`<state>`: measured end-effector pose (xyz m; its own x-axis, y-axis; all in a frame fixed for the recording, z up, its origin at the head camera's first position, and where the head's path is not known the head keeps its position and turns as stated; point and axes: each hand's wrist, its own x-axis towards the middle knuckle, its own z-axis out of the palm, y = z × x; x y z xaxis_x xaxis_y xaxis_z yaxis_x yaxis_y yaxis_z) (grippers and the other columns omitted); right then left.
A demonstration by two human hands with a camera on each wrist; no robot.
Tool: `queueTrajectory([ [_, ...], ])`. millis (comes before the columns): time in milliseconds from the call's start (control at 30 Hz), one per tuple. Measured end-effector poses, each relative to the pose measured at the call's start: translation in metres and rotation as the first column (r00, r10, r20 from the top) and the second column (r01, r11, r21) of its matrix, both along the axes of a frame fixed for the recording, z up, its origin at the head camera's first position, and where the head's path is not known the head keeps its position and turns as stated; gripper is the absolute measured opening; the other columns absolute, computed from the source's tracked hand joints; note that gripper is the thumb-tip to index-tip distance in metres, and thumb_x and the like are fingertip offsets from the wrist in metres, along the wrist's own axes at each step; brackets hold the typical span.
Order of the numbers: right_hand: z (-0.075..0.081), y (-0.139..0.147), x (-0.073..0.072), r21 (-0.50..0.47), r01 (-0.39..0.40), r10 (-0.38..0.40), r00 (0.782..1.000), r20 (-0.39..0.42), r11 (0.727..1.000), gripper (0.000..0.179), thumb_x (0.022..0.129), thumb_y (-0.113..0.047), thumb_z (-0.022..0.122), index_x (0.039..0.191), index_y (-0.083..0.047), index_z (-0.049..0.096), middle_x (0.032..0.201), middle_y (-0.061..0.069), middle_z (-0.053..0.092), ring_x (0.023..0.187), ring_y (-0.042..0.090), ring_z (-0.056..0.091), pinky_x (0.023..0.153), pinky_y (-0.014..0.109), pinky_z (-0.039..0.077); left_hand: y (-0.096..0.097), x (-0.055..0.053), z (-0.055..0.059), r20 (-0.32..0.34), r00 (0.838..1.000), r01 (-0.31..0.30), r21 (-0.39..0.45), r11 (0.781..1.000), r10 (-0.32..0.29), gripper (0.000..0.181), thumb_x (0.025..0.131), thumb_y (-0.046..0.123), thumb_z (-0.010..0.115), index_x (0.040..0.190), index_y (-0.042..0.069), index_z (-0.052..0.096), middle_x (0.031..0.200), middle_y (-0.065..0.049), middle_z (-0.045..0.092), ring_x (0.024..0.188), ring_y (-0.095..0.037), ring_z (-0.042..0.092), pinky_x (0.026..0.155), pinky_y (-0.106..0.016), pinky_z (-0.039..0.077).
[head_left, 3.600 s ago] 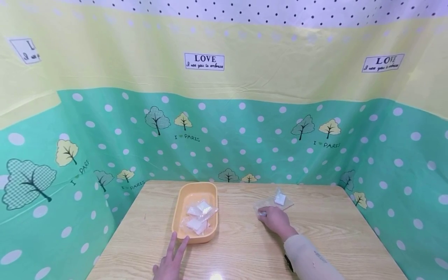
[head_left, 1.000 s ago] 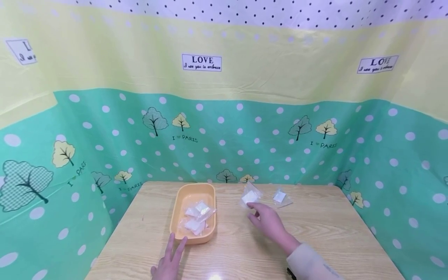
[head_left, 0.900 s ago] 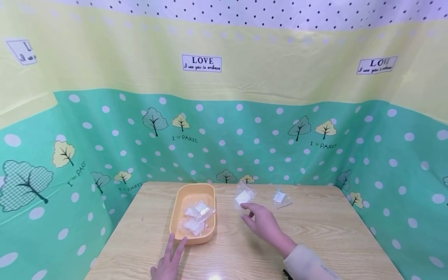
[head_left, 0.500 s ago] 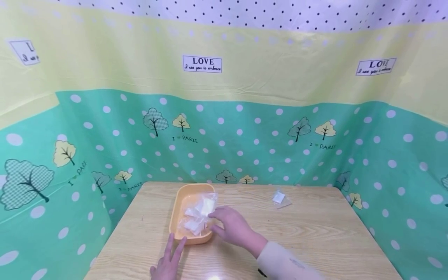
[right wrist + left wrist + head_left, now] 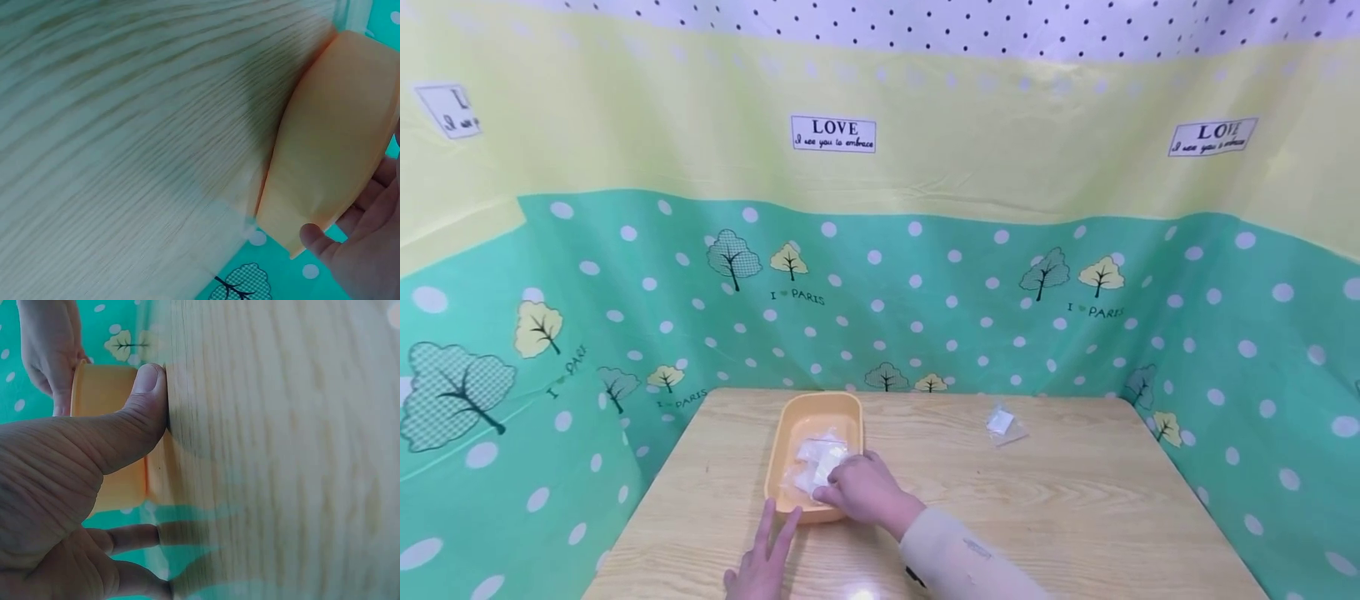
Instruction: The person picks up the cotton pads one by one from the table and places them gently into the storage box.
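In the head view my right hand (image 5: 868, 492) reaches over the right rim of an orange-yellow plastic tray (image 5: 815, 403). Its curled fingers and thumb pinch a small clear plastic bag (image 5: 831, 458) with white contents, low inside the tray. More such bags lie beneath it, partly hidden. The right wrist view shows the right hand (image 5: 369, 231) at the tray's rim, the bag out of sight. Left of the tray's near end, my left hand (image 5: 760, 560) has two fingers spread against the rim. The left wrist view shows the left hand (image 5: 81, 469) with thumb extended beside the tray wall (image 5: 112, 384).
Another clear bag with a white piece (image 5: 1003, 423) lies at the back right of the wooden table (image 5: 1037, 500). A green and yellow printed curtain (image 5: 917, 300) encloses the table at the back and both sides.
My right hand has drawn a bag leftward from the back right of the table and lowered it into the tray. One bag stays behind there. The left hand has barely moved.
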<state>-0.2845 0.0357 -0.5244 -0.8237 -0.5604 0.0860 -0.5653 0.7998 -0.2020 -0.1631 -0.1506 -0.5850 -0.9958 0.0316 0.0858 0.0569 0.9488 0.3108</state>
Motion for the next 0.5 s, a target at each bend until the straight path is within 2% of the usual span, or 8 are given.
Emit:
queueTrajectory([
  [67,0.0,-0.003,-0.002,0.006,0.003,-0.003,1.0,0.017,1.0,0.047,0.095,-0.063,0.049,0.097,-0.026,0.077,0.093,-0.009,0.076,0.098,0.014,0.069,0.112,0.051,0.041,0.0,0.0,0.001,-0.003,1.0,0.001,-0.004,1.0,-0.001,0.139,0.041,0.072,0.084,0.157,0.033,0.018,0.167,-0.011,-0.002,0.1,-0.042,0.064,0.081,-0.087,0.039],
  [133,-0.002,-0.005,-0.002,0.025,0.01,-0.011,1.0,0.014,1.0,0.047,0.095,-0.064,0.046,0.096,-0.029,0.077,0.093,-0.011,0.075,0.099,0.014,0.067,0.111,0.049,0.041,0.001,0.0,0.001,0.0,1.0,0.002,-0.001,1.0,-0.002,0.139,0.041,0.071,0.085,0.157,0.033,0.018,0.167,-0.011,-0.002,0.099,-0.042,0.064,0.081,-0.087,0.038],
  [333,-0.015,-0.003,-0.001,0.042,0.034,-0.029,0.993,-0.117,0.999,0.049,0.094,-0.068,0.041,0.104,-0.035,0.076,0.099,-0.007,0.061,0.106,0.016,0.051,0.101,0.041,0.045,0.002,0.0,0.0,0.006,1.0,-0.013,0.001,1.0,0.013,0.137,0.042,0.071,0.085,0.156,0.032,0.02,0.167,-0.01,0.0,0.099,-0.042,0.064,0.082,-0.087,0.038],
  [500,-0.01,0.004,0.002,0.009,0.019,-0.017,0.985,-0.171,1.0,0.048,0.094,-0.066,0.045,0.116,-0.033,0.072,0.107,-0.005,0.063,0.109,0.017,0.052,0.099,0.04,0.047,0.001,0.0,-0.001,0.005,1.0,-0.017,0.002,1.0,0.017,0.138,0.041,0.071,0.085,0.156,0.032,0.02,0.168,-0.01,-0.001,0.102,-0.045,0.064,0.084,-0.087,0.037],
])
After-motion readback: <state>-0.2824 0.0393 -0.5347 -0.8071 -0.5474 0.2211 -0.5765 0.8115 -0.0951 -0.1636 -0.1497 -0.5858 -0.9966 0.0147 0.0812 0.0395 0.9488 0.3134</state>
